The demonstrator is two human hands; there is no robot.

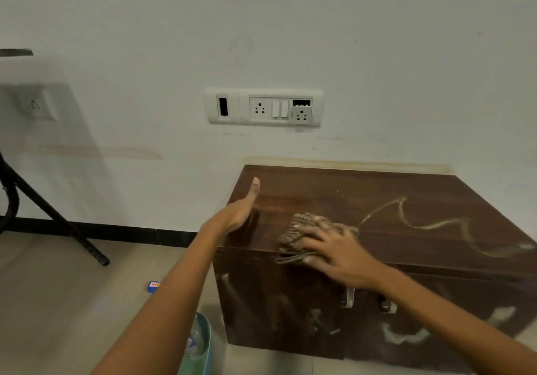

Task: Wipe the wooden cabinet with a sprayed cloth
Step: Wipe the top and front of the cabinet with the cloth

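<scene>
Wooden cabinet point(392, 200) stood against the white wall point(290, 26) at about four o'clock in the view, dark brown, its top streaked with a pale squiggly smear point(430, 223) toward three o'clock and more pale smudges on its front face.

Farthest left, at nine o'clock, black tripod legs point(52, 217) slanted down to the tiled floor point(58, 302). A small blue packet point(153, 286) lay on the floor near seven o'clock. At six o'clock a green basin point(205, 345) sat on the floor just beside the cabinet's left corner, with what looked like a clear plastic bottle point(193, 337) inside it; the blur kept me from telling more.

The left forearm ran up from six o'clock, and the left hand point(238, 212) rested edge-on at the cabinet's left side, flat and open, thumb point(255, 188) pointing up toward twelve o'clock, the other fingers hidden behind the palm. It gripped nothing.

On the wall at twelve o'clock was a white switchboard point(264, 108) with sockets and switches.

The right forearm came in from five o'clock. The right hand point(334, 251) lay palm-down on a bunched brown checked cloth point(299, 235) at the front edge of the cabinet top, fingers spread and pressed flat over the cloth rather than curled round it. The hand was motion-blurred.
</scene>
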